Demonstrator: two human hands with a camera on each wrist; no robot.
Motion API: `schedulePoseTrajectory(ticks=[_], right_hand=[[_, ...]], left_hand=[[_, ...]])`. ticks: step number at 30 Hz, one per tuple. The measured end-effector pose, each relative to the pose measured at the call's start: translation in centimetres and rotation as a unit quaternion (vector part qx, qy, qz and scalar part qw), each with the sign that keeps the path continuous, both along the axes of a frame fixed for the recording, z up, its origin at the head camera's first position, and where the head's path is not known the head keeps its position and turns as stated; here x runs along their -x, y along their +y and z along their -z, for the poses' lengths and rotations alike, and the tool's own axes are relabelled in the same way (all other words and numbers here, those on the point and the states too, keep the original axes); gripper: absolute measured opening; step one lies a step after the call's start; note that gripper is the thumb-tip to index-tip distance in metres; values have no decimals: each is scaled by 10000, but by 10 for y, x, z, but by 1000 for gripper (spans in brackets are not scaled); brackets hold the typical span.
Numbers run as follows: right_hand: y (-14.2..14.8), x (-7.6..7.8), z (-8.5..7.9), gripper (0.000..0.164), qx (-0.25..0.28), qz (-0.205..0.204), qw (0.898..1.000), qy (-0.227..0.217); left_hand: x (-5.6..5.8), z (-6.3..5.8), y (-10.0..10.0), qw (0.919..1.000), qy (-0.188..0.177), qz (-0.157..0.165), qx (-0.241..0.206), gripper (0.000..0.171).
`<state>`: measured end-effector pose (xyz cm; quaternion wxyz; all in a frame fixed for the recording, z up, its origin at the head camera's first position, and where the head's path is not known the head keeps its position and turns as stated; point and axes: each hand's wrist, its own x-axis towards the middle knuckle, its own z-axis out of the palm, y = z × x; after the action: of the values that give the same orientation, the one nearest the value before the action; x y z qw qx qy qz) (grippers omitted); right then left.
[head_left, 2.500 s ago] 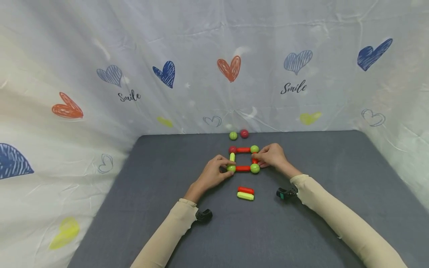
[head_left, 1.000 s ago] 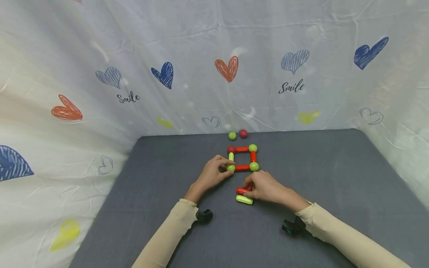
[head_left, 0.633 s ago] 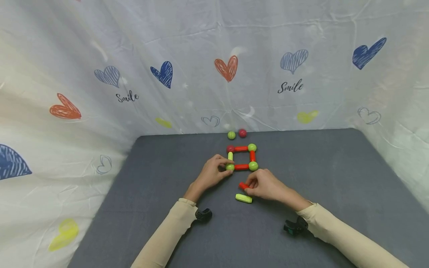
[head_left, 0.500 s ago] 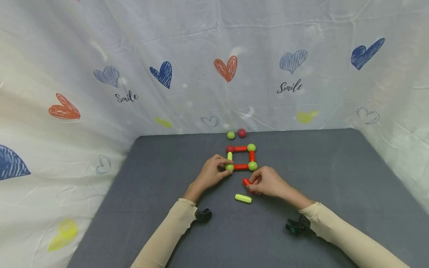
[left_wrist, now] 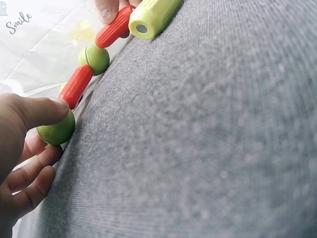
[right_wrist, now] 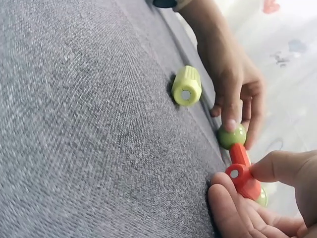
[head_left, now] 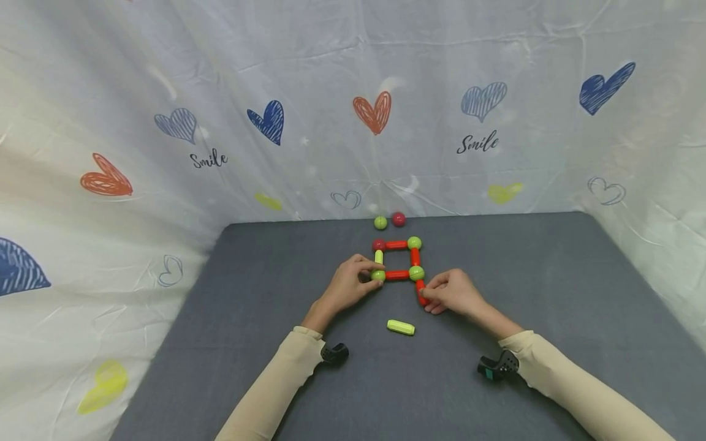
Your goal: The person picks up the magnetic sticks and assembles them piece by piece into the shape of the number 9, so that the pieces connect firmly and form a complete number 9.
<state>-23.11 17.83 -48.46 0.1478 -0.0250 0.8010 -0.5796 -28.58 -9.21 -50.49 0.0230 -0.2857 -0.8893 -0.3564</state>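
Note:
My left hand (head_left: 349,283) pinches a green ball (left_wrist: 57,130) at the near left corner of a square of magnetic rods and balls. The square has red rods (head_left: 396,275) on three sides and a yellow-green rod (head_left: 379,256) on the left. A dark red ball (head_left: 379,244) marks its far left corner. My right hand (head_left: 455,293) pinches another red magnetic rod (head_left: 421,295), which slants towards me from the near right green ball (head_left: 416,272). Its far end appears to touch that ball; in the right wrist view its near end shows a silver magnet.
A loose yellow-green rod (head_left: 401,327) lies on the grey tabletop (head_left: 309,392), nearer me than the square. Beyond the square, a loose green ball (head_left: 380,223) and red ball (head_left: 399,218) sit near the back edge. A white curtain with hearts hangs behind.
My right hand left the square's right side, picked up the red rod beside the loose yellow-green one, turned it, and brought it to the near right ball. My left hand stayed in place.

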Motion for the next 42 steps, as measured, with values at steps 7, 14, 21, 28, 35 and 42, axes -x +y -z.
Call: schedulePoseTrajectory(ticks=[7,14,21,28,35,42], right_hand=[[0,3,2,13,-31,198,9998,46],[-3,2,2,12,-317,314,9980,455],[-5,3,3,15,-254,499,9969,551],[-5,4,4,16,-93,493,9978,444],[-4,4,5,16,-77,530,9978,398],[-3,2,5,15,-37,512,9977,446]], left_hand=[[-1,-1,0,10000,-37,-64,55,34],[-2,-3,1,10000,-56,-76,33,34],[-2,-2,2,9999,-76,-85,93,34],[1,-3,1,9999,-79,-52,91,34],[20,-14,-5,9986,-500,17,-167,32],[58,-15,-9,9959,-493,-673,-341,23]])
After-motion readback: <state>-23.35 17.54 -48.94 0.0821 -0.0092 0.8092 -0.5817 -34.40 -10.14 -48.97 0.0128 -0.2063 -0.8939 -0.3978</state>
